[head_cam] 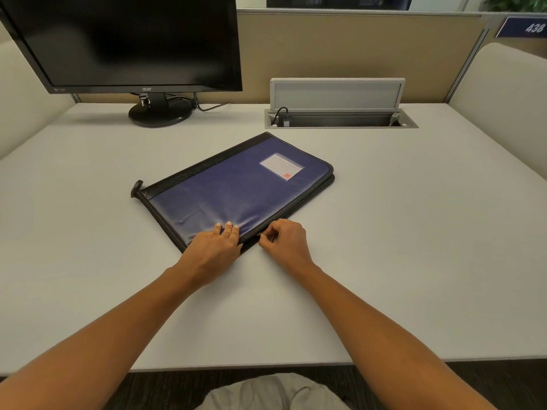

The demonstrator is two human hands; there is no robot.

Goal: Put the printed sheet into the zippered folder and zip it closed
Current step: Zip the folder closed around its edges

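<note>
A blue zippered folder (pixel 233 187) with black edging and a white label pocket lies flat and angled on the white desk (pixel 414 232). My left hand (pixel 214 250) presses its near corner with straight fingers on the blue cover. Just to the right, my right hand (pixel 284 239) pinches the small zipper pull (pixel 258 235) on the folder's near right edge, fingers curled. No printed sheet shows anywhere; the folder's inside is hidden.
A dark monitor (pixel 127 42) on a round stand sits at the back left, its cable trailing right. An open cable hatch (pixel 340 113) with a raised lid is at the back centre. Partition walls border the desk.
</note>
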